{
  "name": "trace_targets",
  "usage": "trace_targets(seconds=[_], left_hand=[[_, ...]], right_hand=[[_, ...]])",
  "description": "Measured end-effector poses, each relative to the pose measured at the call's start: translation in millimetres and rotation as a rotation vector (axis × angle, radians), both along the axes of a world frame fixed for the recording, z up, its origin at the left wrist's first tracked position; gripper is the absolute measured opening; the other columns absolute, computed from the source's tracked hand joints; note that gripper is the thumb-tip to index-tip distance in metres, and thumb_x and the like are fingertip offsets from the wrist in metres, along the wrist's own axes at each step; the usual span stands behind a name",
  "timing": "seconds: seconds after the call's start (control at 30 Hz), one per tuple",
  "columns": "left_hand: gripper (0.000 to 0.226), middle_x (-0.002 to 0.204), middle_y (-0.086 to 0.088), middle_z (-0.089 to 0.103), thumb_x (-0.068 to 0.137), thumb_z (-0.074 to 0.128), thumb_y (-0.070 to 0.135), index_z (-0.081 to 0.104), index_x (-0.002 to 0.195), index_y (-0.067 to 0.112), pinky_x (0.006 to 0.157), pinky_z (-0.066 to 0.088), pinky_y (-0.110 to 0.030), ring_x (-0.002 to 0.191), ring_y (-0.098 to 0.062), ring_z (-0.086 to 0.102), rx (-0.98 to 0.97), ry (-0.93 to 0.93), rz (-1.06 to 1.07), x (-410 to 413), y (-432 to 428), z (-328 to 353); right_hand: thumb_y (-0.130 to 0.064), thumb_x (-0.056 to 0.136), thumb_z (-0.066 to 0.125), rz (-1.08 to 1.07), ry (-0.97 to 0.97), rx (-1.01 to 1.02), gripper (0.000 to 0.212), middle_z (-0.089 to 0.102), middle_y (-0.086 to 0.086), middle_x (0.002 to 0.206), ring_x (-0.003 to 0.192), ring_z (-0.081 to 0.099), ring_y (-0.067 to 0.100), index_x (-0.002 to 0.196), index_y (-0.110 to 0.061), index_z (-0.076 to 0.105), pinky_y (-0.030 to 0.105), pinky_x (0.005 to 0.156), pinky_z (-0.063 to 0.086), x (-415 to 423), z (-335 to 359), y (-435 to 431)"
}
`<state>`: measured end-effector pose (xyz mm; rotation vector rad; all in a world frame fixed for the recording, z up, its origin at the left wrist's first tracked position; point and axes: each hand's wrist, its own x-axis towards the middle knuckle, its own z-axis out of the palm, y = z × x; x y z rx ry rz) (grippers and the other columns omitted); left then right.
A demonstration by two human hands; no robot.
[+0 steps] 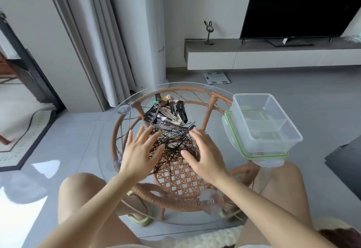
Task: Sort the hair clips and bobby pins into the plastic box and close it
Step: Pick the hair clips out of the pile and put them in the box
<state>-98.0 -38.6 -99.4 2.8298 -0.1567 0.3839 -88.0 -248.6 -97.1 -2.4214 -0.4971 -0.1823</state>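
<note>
A heap of thin dark bobby pins lies in the middle of the round glass tabletop. Behind it sits a pile of black, brown and beige hair clips. My left hand and my right hand hover with fingers spread on either side of the bobby pins, holding nothing. At the table's right edge stands the clear plastic box, open and divided inside. It rests on its green-rimmed lid.
The glass top sits on a rattan frame with a woven lower shelf. My bare knees flank the table. A TV and a low cabinet stand far behind, a scale lies on the floor, and a rug is at the left.
</note>
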Motion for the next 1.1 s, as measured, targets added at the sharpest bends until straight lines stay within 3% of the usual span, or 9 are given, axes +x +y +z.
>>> trace_targets(seconds=[0.13,0.27,0.43,0.53,0.67,0.73,0.8,0.97,1.1], left_hand=[[0.084,0.154,-0.004,0.024,0.073,0.007,0.073,0.032,0.142,0.031,0.119,0.003,-0.046,0.145,-0.026,0.013,-0.176,0.14,0.247,-5,32,-4],[0.08,0.155,-0.003,0.023,0.079,0.012,0.071,0.028,0.144,0.028,0.119,0.002,-0.043,0.146,-0.022,0.01,-0.324,0.198,0.215,2,18,0],[0.058,0.157,0.001,0.016,0.091,0.032,0.056,0.027,0.143,0.031,0.116,0.01,-0.049,0.145,-0.029,0.007,-0.426,0.25,0.203,17,-31,-1],[0.052,0.152,-0.004,0.03,0.093,0.037,0.047,0.037,0.139,0.024,0.117,0.02,-0.049,0.143,-0.03,0.019,-0.487,0.148,0.254,29,-42,-4],[0.047,0.141,-0.004,0.044,0.093,0.037,0.044,0.044,0.132,0.02,0.111,0.03,-0.048,0.134,-0.024,0.036,-0.591,0.064,0.245,37,-40,0],[0.053,0.144,-0.003,0.04,0.09,0.033,0.053,0.044,0.132,0.024,0.114,0.026,-0.05,0.138,-0.023,0.03,-0.503,0.072,0.183,34,-30,5],[0.062,0.152,0.001,0.03,0.086,0.027,0.064,0.041,0.135,0.029,0.119,0.009,-0.046,0.145,-0.019,0.015,-0.32,0.095,0.036,24,-19,13],[0.081,0.157,0.007,0.001,0.076,0.012,0.079,0.021,0.144,0.036,0.119,-0.01,-0.044,0.145,-0.015,-0.015,0.084,0.204,-0.49,-21,-13,18],[0.09,0.156,0.003,-0.008,0.074,0.009,0.082,0.001,0.146,0.029,0.114,-0.015,-0.046,0.143,-0.022,-0.021,0.268,0.217,-0.557,-30,-18,2]], right_hand=[[-0.072,0.078,0.035,-0.058,0.051,-0.121,0.086,0.012,0.001,0.157,0.145,0.005,0.017,0.145,-0.021,0.019,0.035,0.118,0.002,8,2,-27],[-0.065,0.086,0.035,-0.057,0.261,-0.191,0.082,0.001,0.0,0.158,0.145,0.001,0.018,0.148,-0.021,0.005,0.037,0.118,0.005,30,7,-34],[-0.047,0.094,0.036,0.05,0.232,-0.179,0.067,0.009,0.003,0.158,0.145,0.008,0.018,0.148,-0.017,0.009,0.032,0.117,0.006,17,-3,19],[-0.036,0.097,0.037,0.05,0.177,-0.078,0.058,0.016,0.004,0.156,0.144,0.013,0.016,0.147,-0.013,0.016,0.021,0.112,0.004,14,2,40],[-0.042,0.095,0.039,0.017,0.119,0.019,0.057,0.024,0.001,0.154,0.143,0.017,0.014,0.144,-0.015,0.027,0.037,0.12,0.012,14,14,41],[-0.063,0.087,0.035,0.103,0.092,-0.023,0.07,0.023,-0.003,0.154,0.143,0.015,0.012,0.143,-0.021,0.029,0.041,0.119,0.013,12,21,25],[-0.079,0.075,0.027,0.259,0.057,-0.157,0.088,0.017,-0.004,0.156,0.144,0.007,0.01,0.144,-0.025,0.025,0.042,0.12,0.008,8,23,-1],[-0.083,0.064,0.042,0.539,0.045,-0.534,0.107,-0.012,-0.005,0.155,0.142,-0.021,0.01,0.147,-0.028,0.0,0.036,0.115,-0.017,-27,12,-46],[-0.083,0.066,0.041,0.493,-0.009,-0.589,0.111,-0.016,0.003,0.155,0.142,-0.022,0.016,0.145,-0.026,-0.011,0.042,0.114,-0.014,-29,-2,-39]])
